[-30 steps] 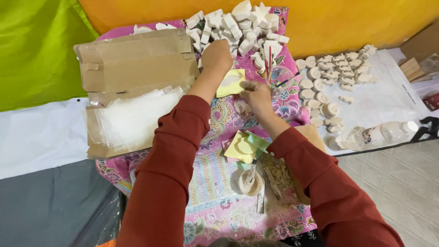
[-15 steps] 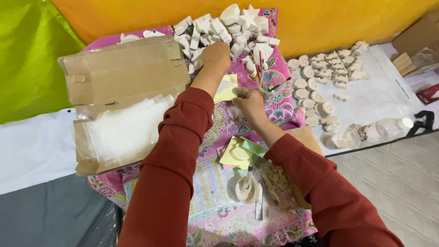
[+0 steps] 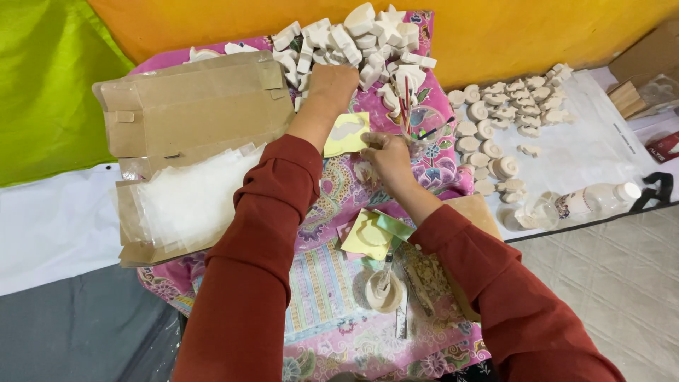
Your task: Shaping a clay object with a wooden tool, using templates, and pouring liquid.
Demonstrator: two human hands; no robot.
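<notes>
Matt, chalky white plaster shapes pile on a patterned pink cloth beside plain brown cardboard. A clear, glossy plastic bottle lies on a smooth white sheet. Soft rust-red fabric sleeves cover both arms.

Flattened cardboard box, clear plastic bottle, green cloth.

Tight lanes around the cardboard box

My left hand meets white plaster pieces right of the cardboard box; patterned cloth below it (nearer me) offers room.
</notes>
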